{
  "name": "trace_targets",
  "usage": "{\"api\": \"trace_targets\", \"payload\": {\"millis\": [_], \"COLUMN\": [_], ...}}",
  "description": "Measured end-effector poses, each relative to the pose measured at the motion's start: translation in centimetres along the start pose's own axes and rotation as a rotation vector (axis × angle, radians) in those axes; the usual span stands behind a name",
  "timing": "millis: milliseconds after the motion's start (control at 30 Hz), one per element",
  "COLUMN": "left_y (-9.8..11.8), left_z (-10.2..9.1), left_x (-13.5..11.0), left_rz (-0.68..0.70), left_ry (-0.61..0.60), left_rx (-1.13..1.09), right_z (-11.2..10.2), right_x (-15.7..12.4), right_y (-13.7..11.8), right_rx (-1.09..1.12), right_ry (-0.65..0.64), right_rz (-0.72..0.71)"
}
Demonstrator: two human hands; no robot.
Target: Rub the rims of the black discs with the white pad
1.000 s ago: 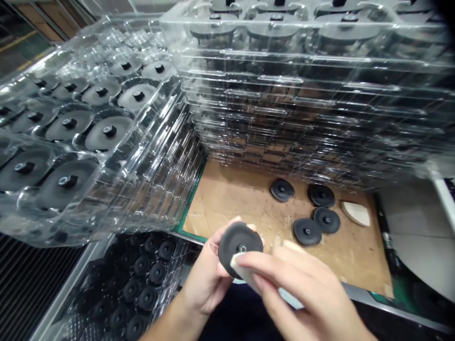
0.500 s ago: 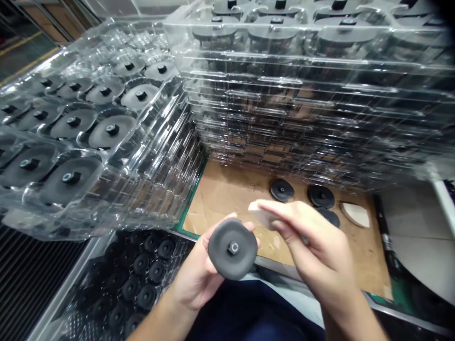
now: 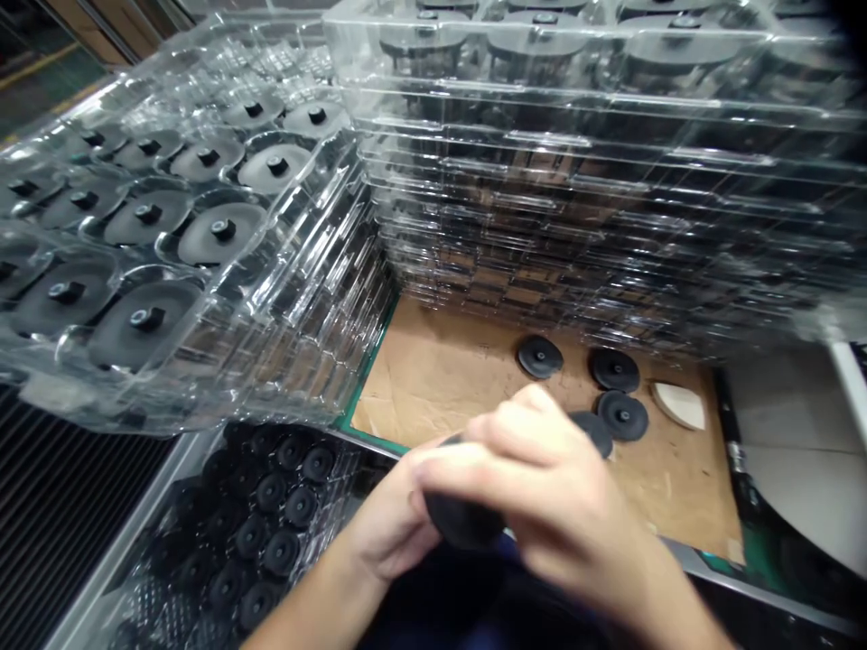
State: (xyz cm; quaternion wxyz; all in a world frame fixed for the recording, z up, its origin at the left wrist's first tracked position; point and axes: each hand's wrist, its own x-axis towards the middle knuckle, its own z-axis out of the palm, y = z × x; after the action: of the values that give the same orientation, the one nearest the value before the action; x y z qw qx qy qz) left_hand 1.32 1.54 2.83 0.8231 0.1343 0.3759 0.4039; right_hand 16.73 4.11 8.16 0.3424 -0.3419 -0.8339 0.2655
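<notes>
My left hand is closed around the rim of a black rubber disc, low in front of my body. Across the top of the disc lies my right hand, slightly blurred, its fingers curled over the disc's face. The thin white pad pinched in that hand a moment ago is now hidden behind the fingers. Most of the disc's face and its central stud are covered too. On the cardboard beyond my hands lie several similar black discs.
A pale wedge-shaped piece rests at the cardboard's right. Tall stacks of clear plastic trays filled with discs stand behind, with more trays at left. Lower left, another tray holds smaller black discs.
My right hand has moved left and down onto the disc, and the white pad has gone out of sight. The disc has tilted in my left hand.
</notes>
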Motion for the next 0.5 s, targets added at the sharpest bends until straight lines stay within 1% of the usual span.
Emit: {"api": "trace_targets", "payload": {"millis": [67, 133, 200, 267, 333, 400, 433, 500], "left_y": [0.1, 0.2, 0.2, 0.2, 0.2, 0.2, 0.2, 0.3], "left_z": [-0.5, -0.9, -1.3, -1.5, -1.6, -1.5, -1.5, -1.2], "left_x": [-0.1, -0.3, -0.4, -0.4, -0.4, -0.4, -0.4, -0.4], "left_rz": [-0.027, -0.023, -0.002, 0.002, -0.015, -0.025, -0.026, -0.029], "left_ry": [-0.065, -0.1, -0.121, -0.135, -0.137, -0.138, -0.147, -0.194], "left_rx": [-0.023, -0.094, -0.169, -0.199, -0.204, -0.217, -0.223, -0.231], "right_z": [-0.3, 0.2, 2.0, 4.6, 7.1, 8.5, 8.6, 8.1], "right_x": [-1.1, -2.6, -4.3, -5.8, -6.8, -7.3, -7.3, -6.9], "right_y": [1.5, 3.2, 4.7, 6.0, 6.9, 7.3, 7.4, 7.3], "right_rx": [-0.073, -0.049, 0.071, 0.159, 0.161, 0.16, 0.165, 0.174], "right_ry": [0.063, 0.105, 0.134, 0.153, 0.14, 0.116, 0.117, 0.135], "right_rz": [0.147, 0.279, 0.421, 0.546, 0.608, 0.635, 0.651, 0.685]}}
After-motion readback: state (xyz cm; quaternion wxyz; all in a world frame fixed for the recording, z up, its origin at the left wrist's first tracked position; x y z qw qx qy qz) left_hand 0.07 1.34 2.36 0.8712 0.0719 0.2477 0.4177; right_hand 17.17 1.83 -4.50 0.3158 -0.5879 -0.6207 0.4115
